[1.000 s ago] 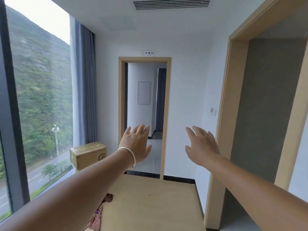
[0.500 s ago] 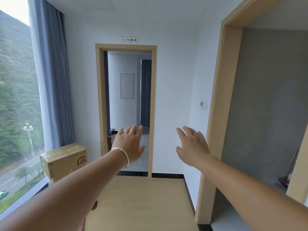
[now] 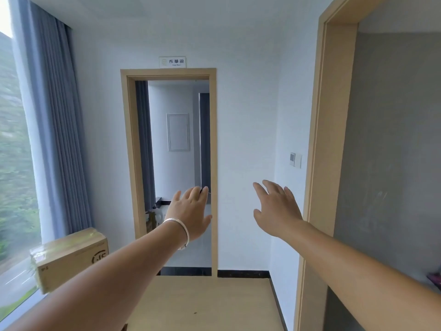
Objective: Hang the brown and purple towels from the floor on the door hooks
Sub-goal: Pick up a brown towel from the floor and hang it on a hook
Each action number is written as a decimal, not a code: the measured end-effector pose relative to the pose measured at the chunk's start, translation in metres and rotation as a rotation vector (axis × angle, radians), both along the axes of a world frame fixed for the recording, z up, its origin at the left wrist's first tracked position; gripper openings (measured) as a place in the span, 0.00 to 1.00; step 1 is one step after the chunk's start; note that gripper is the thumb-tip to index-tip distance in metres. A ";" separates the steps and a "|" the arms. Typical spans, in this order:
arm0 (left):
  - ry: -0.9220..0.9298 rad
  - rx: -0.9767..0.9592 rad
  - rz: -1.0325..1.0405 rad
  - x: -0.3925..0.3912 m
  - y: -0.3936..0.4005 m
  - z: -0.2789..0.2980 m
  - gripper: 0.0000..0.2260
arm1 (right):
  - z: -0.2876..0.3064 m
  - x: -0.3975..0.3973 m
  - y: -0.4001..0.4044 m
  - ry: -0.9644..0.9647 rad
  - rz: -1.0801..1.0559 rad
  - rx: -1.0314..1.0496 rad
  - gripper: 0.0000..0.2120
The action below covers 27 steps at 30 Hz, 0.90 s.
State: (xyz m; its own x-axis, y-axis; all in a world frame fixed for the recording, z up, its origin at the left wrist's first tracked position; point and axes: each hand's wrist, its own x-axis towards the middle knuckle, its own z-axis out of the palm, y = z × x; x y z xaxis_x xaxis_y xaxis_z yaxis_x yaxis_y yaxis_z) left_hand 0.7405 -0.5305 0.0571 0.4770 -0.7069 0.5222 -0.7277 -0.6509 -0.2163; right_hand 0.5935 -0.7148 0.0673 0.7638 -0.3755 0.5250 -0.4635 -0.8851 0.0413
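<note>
Both of my arms stretch out in front of me with nothing in them. My left hand (image 3: 191,213), with a silver bangle on its wrist, hovers with straight fingers in front of the far doorway (image 3: 171,75). My right hand (image 3: 276,209) is raised level with it, fingers spread, close to the wooden frame of the near doorway (image 3: 319,144) on the right. No towel and no door hook shows in this view. A small dark reddish thing (image 3: 435,278) peeks in at the right edge; what it is cannot be told.
A cardboard box (image 3: 69,256) sits on the window sill at the left, beside a grey-blue curtain (image 3: 59,120). Wooden floor (image 3: 210,304) runs ahead to the far doorway. A wall switch (image 3: 295,160) is mounted by the right door frame.
The view has swung to the right and slightly up: the window has slid out to the left, and the cloth on the floor at lower left is no longer seen. Both hands stay raised and empty.
</note>
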 end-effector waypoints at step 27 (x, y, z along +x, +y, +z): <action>0.012 0.006 -0.049 0.325 -0.289 -0.001 0.33 | -0.004 0.305 -0.276 0.048 -0.060 0.000 0.32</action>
State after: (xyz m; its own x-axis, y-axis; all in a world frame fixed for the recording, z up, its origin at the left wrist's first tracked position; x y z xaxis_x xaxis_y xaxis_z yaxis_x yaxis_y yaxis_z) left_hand 1.0654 -0.8198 0.0557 0.4483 -0.7324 0.5124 -0.7610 -0.6135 -0.2111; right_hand 0.8989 -0.9906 0.0637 0.7644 -0.4212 0.4882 -0.5131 -0.8558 0.0650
